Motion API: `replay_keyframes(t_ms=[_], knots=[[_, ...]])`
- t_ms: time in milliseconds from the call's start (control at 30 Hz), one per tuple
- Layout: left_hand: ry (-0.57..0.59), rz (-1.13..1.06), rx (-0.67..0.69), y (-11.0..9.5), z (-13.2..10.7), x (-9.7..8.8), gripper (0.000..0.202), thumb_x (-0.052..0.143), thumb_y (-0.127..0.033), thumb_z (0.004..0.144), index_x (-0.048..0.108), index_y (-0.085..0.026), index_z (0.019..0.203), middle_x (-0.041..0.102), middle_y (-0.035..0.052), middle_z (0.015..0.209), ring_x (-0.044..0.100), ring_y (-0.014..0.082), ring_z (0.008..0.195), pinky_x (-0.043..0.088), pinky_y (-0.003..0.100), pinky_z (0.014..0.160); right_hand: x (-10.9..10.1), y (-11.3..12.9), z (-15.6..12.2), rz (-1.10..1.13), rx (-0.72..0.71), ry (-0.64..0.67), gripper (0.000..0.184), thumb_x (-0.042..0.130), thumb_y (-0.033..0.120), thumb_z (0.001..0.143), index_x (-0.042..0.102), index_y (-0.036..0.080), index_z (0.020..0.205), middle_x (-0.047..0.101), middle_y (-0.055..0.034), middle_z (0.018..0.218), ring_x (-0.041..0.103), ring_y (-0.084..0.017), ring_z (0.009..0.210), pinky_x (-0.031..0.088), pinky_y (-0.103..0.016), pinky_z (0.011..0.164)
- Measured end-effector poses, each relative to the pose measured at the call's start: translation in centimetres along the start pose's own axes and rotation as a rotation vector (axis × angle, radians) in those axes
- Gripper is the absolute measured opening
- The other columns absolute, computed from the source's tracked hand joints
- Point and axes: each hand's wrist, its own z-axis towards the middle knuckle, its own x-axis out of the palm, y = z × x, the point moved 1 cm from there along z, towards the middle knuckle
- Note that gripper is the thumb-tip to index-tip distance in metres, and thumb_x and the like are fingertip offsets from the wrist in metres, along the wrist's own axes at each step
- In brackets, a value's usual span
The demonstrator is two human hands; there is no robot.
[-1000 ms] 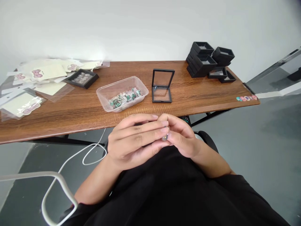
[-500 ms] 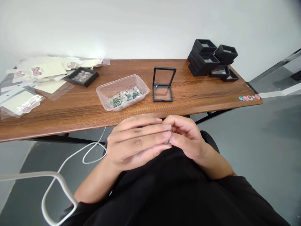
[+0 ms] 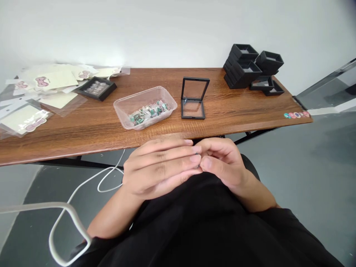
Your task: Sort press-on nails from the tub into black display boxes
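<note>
My left hand [image 3: 162, 167] is closed in front of the table edge, its fingers long and pressed together with the back facing me. Its fingertips meet my right hand [image 3: 222, 159], whose thumb and forefinger are pinched. A sliver of something small and dark shows between the fingertips; most of it is hidden, and its kind cannot be made out. On the table beyond my hands stands a clear plastic tub [image 3: 122, 114] with many small green and pale wrapped pieces [image 3: 147, 113]. Right of it, a black display frame [image 3: 193, 118] stands opened, its lid upright.
Black frames [image 3: 241, 74] are stacked at the back right. A black box with small pale pieces [image 3: 96, 88] lies at left, beside a heap of cards in clear sleeves [image 3: 57, 79]. Round stickers [image 3: 297, 115] mark the right table corner. A white cable [image 3: 75, 218] loops at lower left.
My right hand has shifted slightly right and down, and the small thing between my fingertips shows less. The table items keep their places; the view has moved a little.
</note>
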Motion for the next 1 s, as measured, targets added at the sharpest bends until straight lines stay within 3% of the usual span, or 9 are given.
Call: replay_keyframes(t_ms=[300, 533, 667, 833, 1000], knots=[[-0.009, 0.033, 0.006, -0.1, -0.1, 0.0, 0.03, 0.092, -0.022, 0.084, 0.077, -0.015, 0.109, 0.084, 0.0038, 0.112, 0.083, 0.0185, 0.1, 0.074, 0.029, 0.094, 0.1, -0.1, 0.1, 0.065, 0.002, 0.024, 0.013, 0.077, 0.026, 0.099, 0.071, 0.015, 0.101, 0.066, -0.0001, 0.074, 0.055, -0.006, 0.059, 0.044, -0.016, 0.054], [-0.002, 0.03, -0.001, 0.1, -0.2, 0.1, 0.027, 0.09, -0.021, 0.087, 0.077, -0.017, 0.11, 0.084, 0.0034, 0.109, 0.084, 0.0196, 0.099, 0.075, 0.029, 0.09, -0.7, -1.4, 0.3, 0.245, 0.092, 0.148, 0.015, 0.073, 0.031, 0.103, 0.069, 0.017, 0.107, 0.06, 0.0038, 0.07, 0.036, -0.002, 0.047, 0.033, -0.013, 0.045], [0.002, 0.031, -0.014, 0.3, -0.4, 0.0, 0.026, 0.089, -0.024, 0.088, 0.077, -0.018, 0.109, 0.085, 0.003, 0.107, 0.083, 0.0195, 0.1, 0.074, 0.028, 0.091, -0.9, -2.0, 0.6, 0.308, 0.145, 0.193, 0.021, 0.073, 0.036, 0.102, 0.065, 0.016, 0.102, 0.056, 0.0052, 0.068, 0.027, -0.001, 0.043, 0.028, -0.014, 0.041], [-0.007, 0.005, 0.014, 0.6, -0.5, 0.3, 0.028, 0.089, -0.021, 0.087, 0.077, -0.014, 0.111, 0.085, 0.0051, 0.108, 0.083, 0.0197, 0.104, 0.073, 0.028, 0.095, -1.1, -2.2, 0.8, 0.313, 0.168, 0.181, 0.026, 0.078, 0.037, 0.097, 0.063, 0.016, 0.093, 0.054, 0.0057, 0.065, 0.029, -0.001, 0.044, 0.029, -0.014, 0.042], [-0.003, 0.001, 0.003, 0.7, -0.4, 0.6, 0.033, 0.084, -0.024, 0.093, 0.075, -0.018, 0.124, 0.084, 0.0037, 0.11, 0.083, 0.0198, 0.104, 0.074, 0.03, 0.093, -1.1, -2.6, 0.8, 0.267, 0.15, 0.123, 0.03, 0.084, 0.04, 0.094, 0.066, 0.016, 0.092, 0.049, 0.0073, 0.058, 0.034, -0.003, 0.045, 0.03, -0.014, 0.043]])
